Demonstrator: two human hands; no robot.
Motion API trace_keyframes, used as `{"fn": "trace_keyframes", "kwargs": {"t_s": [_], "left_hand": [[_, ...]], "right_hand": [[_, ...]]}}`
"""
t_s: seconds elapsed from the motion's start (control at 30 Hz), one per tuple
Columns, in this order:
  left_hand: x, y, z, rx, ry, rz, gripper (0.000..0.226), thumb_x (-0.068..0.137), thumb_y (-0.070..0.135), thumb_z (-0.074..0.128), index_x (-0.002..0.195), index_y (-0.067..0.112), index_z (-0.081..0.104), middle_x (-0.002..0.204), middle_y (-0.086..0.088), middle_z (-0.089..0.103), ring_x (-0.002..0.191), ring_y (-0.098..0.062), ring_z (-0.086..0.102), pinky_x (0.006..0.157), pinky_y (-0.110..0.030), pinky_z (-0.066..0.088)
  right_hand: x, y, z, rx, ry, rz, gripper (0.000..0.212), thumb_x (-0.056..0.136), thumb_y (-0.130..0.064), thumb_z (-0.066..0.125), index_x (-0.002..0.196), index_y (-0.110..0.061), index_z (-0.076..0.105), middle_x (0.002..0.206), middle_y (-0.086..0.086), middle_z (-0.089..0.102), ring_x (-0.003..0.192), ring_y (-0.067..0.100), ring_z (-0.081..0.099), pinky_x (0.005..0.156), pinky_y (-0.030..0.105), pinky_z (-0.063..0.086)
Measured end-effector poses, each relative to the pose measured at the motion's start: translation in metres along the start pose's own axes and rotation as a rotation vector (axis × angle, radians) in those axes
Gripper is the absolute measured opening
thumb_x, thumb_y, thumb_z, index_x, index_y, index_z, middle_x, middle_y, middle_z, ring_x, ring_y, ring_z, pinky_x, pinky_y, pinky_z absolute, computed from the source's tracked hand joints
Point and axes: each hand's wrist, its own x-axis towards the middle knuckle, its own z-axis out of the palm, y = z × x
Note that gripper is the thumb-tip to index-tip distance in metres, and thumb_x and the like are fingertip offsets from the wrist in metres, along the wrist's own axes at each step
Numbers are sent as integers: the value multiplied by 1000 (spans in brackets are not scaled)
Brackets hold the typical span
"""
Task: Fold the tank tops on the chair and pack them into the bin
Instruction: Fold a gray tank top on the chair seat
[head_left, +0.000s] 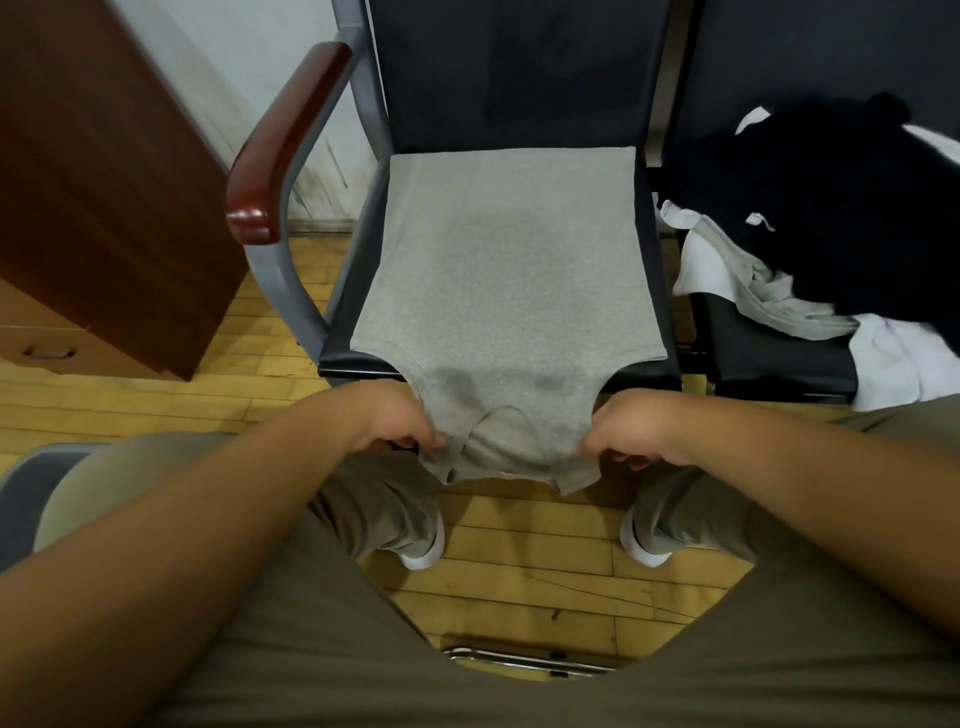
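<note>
**Evenly held: grey top spread on the seat, both strap ends gripped**

Leftmost stands a tall brown wooden cabinet (104, 182) on the yellow wood-strip floor (519, 545). Just right of it curves the glossy reddish-brown armrest (283, 145) of a dark padded chair with a grey metal frame (519, 78).

A light grey cotton tank top (509, 260) lies flat and smooth on that chair's seat. Its straight hem sits toward the backrest, and its strap end hangs over the seat's front edge, toward the person.

The left hand (400, 421) grips the left strap area, with its fingers (426, 439) curled round the cloth. The right hand (628, 426) grips the right strap area the same way, fingers (597, 444) closed into the fabric. The two hands are level with each other, just below the seat edge, and the neckline sags between them.

Beneath the forearms show olive trouser legs (374, 499) and white shoes (423, 556), planted on either side of the hanging cloth.

Further right, on a second dark seat (769, 358) touching the first chair, lies a loose heap of black, white and grey garments (810, 234), well apart from both hands.
</note>
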Motion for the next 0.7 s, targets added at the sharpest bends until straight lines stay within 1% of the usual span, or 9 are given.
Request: {"fn": "trace_keyframes", "kwargs": {"t_s": [0.07, 0.1, 0.13, 0.17, 0.23, 0.37, 0.47, 0.6, 0.7], "left_hand": [[-8, 6, -10, -168, -10, 6, 63, 86, 19, 89, 136, -5, 58, 120, -7, 76, 115, -24, 72, 108, -39, 53], [-11, 11, -16, -221, -12, 16, 87, 89, 18, 87, 154, 4, 30, 130, -10, 73, 120, -24, 71, 111, -40, 51], [-15, 15, -22, -277, 17, 60, 66, 90, 19, 86, 148, 16, 54, 133, -11, 72, 119, -24, 72, 109, -39, 53], [-17, 18, -28, -316, 52, 88, 77, 89, 21, 88, 152, 0, 49, 133, -11, 72, 115, -23, 73, 102, -37, 57], [-23, 26, -41, -378, 134, 144, 77, 85, 24, 91, 151, 8, 55, 130, -9, 73, 114, -22, 72, 91, -33, 58], [-27, 42, -62, -433, 293, 249, 51, 81, 33, 93, 122, 9, 75, 118, -2, 78, 115, -22, 71, 105, -41, 56], [-32, 66, -76, -565, 331, 288, 37, 89, 23, 88, 115, 3, 72, 104, -5, 78, 94, -19, 74, 92, -34, 59], [-30, 97, -94, -698, 375, 313, 62, 75, 26, 96, 128, 7, 70, 118, -11, 78, 107, -29, 77, 93, -45, 64], [-21, 121, -107, -777, 360, 319, 43, 86, 20, 88, 124, 5, 72, 116, -11, 80, 103, -29, 79, 92, -46, 64]], "right_hand": [[-10, -8, -8, 66, -28, -25, 53, 89, -26, 86, 135, -14, 62, 124, 6, 64, 114, 25, 64, 96, 38, 58], [-14, -13, -14, 112, -24, -37, 66, 91, -25, 84, 148, -10, 53, 136, 8, 61, 122, 26, 61, 101, 39, 56], [-20, -19, -21, 158, -7, -56, 72, 94, -25, 81, 155, -8, 45, 143, 10, 58, 125, 27, 60, 102, 38, 55], [-25, -26, -28, 207, 19, -78, 73, 96, -24, 78, 157, -8, 42, 143, 11, 58, 125, 26, 60, 101, 37, 54], [-33, -38, -44, 278, 68, -114, 68, 100, -23, 73, 158, -9, 41, 134, 7, 62, 121, 24, 62, 101, 36, 52], [-36, -57, -78, 355, 182, -153, 55, 101, -26, 71, 150, -12, 51, 123, 2, 69, 109, 19, 69, 107, 43, 52], [-31, -73, -102, 371, 274, -176, 42, 98, -28, 75, 134, -12, 62, 112, 2, 69, 99, 17, 69, 98, 39, 55], [-12, -92, -129, 517, 297, -211, 43, 91, -26, 83, 126, -11, 64, 113, 10, 73, 97, 25, 75, 85, 39, 63], [3, -106, -146, 600, 302, -250, 33, 92, -23, 82, 119, -11, 67, 111, 10, 78, 92, 25, 79, 77, 39, 65]]}}
